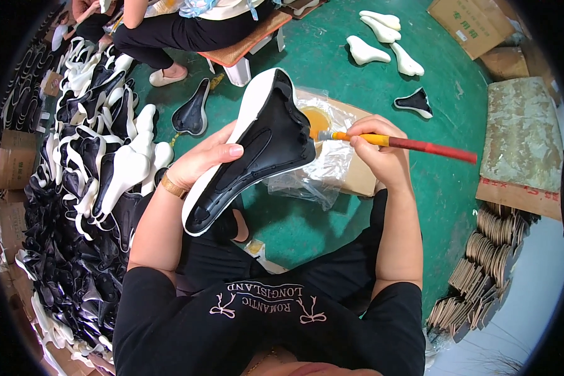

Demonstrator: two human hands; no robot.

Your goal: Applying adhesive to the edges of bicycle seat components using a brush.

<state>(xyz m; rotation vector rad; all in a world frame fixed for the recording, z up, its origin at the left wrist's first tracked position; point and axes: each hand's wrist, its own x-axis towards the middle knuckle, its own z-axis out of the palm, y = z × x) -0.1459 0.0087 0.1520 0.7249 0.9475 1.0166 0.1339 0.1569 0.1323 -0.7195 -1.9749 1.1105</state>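
Observation:
My left hand grips a bicycle saddle, its black hollow underside turned up and its white cover showing along the edge. The thumb presses on the black shell while the other fingers are hidden beneath. In my right hand is a paintbrush with a yellow and red handle. Its bristle end points left, close to the saddle's wide rim; whether it touches I cannot tell. Behind the brush, amber liquid lies on plastic film over a cardboard box.
Piled saddle parts, white and black, fill the left side. Several white saddles and a black-lined one lie on the green floor. Another person sits on a stool at the top. Cardboard boxes and stacked brown pieces line the right.

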